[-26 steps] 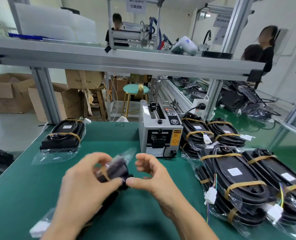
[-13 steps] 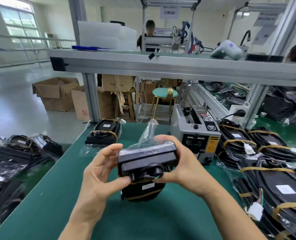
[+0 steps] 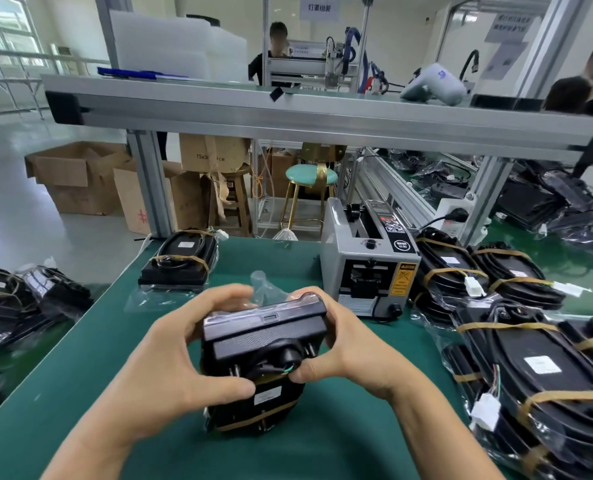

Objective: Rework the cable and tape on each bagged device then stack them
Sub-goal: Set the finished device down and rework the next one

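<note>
I hold a black bagged device (image 3: 263, 344) upright between both hands above the green table (image 3: 322, 455). My left hand (image 3: 180, 358) grips its left side, thumb across the front; my right hand (image 3: 343, 348) grips its right side, thumb on the cable (image 3: 270, 367).

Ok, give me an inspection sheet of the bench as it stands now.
Surface: green mat, bare patch in front.
Job's things: bagged device held up on end; one taped device far left; taped pile on the right.
Clutter: tape dispenser behind the hands.
Hands: left hand and right hand both grip the device.
Cables: coiled cable under the right thumb.
Surroundings: boxes, stool, people behind the shelf.
</note>
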`<state>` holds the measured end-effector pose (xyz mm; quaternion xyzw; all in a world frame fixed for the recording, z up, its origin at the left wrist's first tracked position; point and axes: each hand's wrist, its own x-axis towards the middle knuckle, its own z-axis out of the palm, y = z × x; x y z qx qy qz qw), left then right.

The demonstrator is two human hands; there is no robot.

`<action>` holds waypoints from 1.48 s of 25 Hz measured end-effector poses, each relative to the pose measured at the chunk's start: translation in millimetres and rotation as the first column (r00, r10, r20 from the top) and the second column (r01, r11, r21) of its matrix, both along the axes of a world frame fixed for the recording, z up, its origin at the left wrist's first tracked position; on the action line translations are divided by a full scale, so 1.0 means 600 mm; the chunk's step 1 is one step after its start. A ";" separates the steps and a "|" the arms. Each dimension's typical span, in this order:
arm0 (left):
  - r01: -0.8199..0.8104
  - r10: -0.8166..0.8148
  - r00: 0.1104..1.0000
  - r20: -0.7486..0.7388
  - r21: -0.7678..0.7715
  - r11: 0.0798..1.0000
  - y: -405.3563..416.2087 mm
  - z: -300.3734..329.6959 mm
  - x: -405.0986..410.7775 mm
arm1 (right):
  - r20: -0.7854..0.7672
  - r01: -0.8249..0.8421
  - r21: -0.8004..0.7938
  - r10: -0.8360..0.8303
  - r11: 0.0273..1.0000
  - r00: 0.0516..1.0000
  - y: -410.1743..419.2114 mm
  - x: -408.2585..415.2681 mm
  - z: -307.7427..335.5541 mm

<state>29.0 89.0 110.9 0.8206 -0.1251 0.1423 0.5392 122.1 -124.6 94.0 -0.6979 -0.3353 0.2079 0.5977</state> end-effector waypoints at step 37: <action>-0.117 0.104 0.992 -0.067 -0.232 0.966 -0.054 -0.025 -0.017 | -0.407 0.922 -0.026 -0.847 0.386 0.343 -0.064 0.126 -0.057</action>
